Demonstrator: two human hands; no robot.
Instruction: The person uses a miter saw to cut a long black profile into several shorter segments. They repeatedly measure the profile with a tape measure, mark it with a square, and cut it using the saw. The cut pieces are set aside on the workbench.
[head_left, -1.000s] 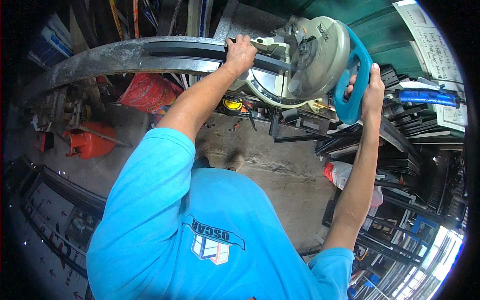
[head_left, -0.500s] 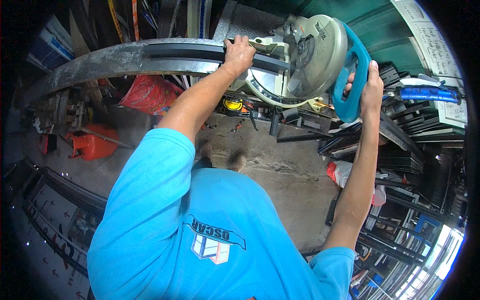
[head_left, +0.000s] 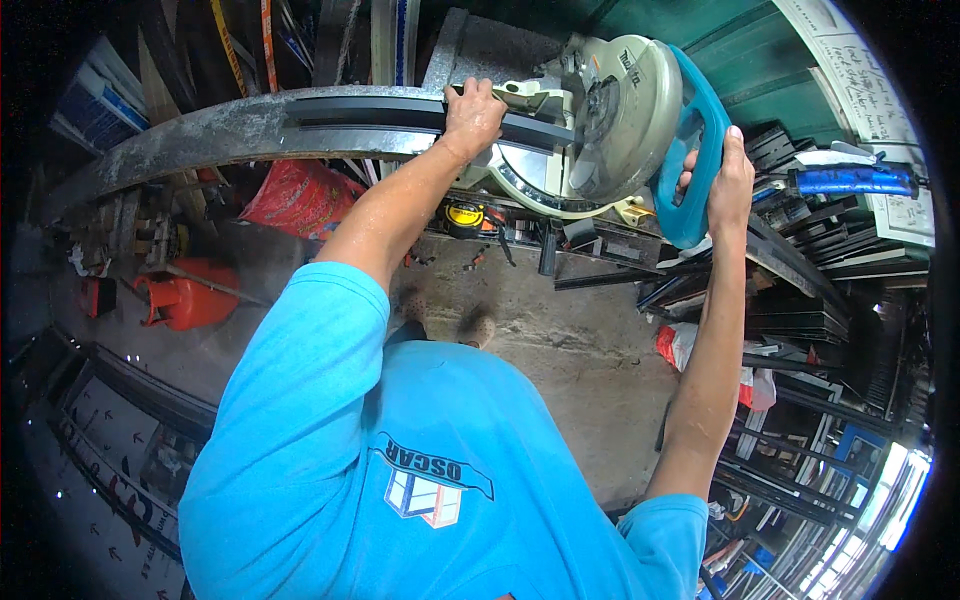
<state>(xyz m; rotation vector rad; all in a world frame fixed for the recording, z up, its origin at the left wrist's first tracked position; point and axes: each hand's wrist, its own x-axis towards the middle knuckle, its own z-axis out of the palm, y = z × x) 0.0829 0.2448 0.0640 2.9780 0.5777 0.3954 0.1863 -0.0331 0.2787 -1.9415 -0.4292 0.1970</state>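
Note:
A long dark profile lies along the metal bench and runs into the miter saw. My left hand is wrapped over it, fingers curled onto its far side, just left of the saw's blade. The saw has a pale cream guard and a large teal loop handle. My right hand grips that handle, with fingertips showing through its opening. Where the blade meets the profile is hidden by the guard.
A yellow and black tape measure sits below the bench edge. A red sack and an orange gas cylinder stand at left. Dark profile offcuts are stacked at right, near a blue-handled tool.
My right hand and the saw's head have shifted slightly left and down. My left hand keeps its hold on the profile, with almost no movement.

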